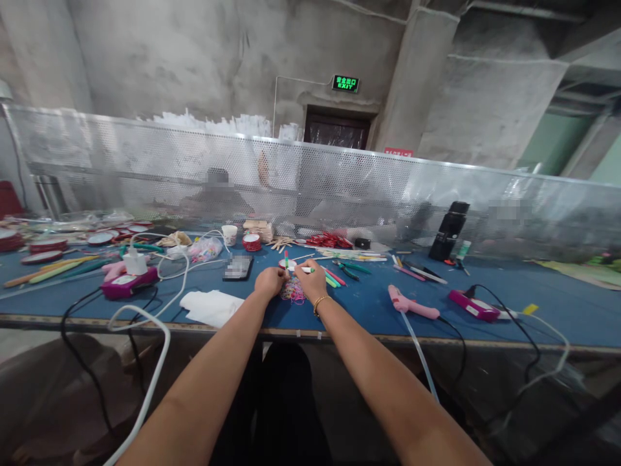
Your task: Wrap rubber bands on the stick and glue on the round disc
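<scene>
My left hand [270, 283] is closed with its fingertips pinching a small upright stick [286, 259] that has red and green coloured parts. In my right hand [312, 279] is a white marker [301, 268] with a green end, lying across near the stick. Whether the marker touches the stick I cannot tell. Under both hands lies a tangle of multicoloured rubber bands [293, 292]. Behind the stick is a round white disc [287, 264], partly hidden. Several coloured markers [334, 277] lie just right of my right hand.
A phone [237, 266] and white tissue [211, 307] lie left. Right are green-handled pliers [353, 269], a pink glue gun [411, 305], a purple power strip [474, 306] and a black bottle [449, 231]. Cables cross the table edge. A perforated metal screen [339, 188] stands behind.
</scene>
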{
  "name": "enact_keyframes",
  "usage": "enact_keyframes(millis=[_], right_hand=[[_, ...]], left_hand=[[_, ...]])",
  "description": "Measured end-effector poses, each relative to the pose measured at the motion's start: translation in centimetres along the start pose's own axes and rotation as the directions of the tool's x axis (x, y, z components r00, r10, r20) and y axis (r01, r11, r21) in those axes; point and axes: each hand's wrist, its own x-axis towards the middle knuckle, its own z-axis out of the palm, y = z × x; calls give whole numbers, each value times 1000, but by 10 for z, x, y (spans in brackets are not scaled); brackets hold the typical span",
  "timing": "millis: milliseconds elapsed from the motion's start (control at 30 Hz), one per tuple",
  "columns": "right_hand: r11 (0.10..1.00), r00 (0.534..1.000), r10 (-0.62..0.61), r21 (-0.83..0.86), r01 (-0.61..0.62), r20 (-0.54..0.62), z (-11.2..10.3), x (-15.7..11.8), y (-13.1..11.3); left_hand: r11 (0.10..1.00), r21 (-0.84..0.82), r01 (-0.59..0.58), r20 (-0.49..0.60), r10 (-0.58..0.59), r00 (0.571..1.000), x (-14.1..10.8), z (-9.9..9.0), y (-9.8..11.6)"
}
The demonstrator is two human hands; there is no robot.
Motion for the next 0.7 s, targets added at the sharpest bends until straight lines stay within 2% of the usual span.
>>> enact_keyframes(millis=[700], right_hand=[[999,1000,-8,-46,7,-25,-1,0,-3]], left_hand=[[1000,13,3,0,-3,1000,-1,-1,2]])
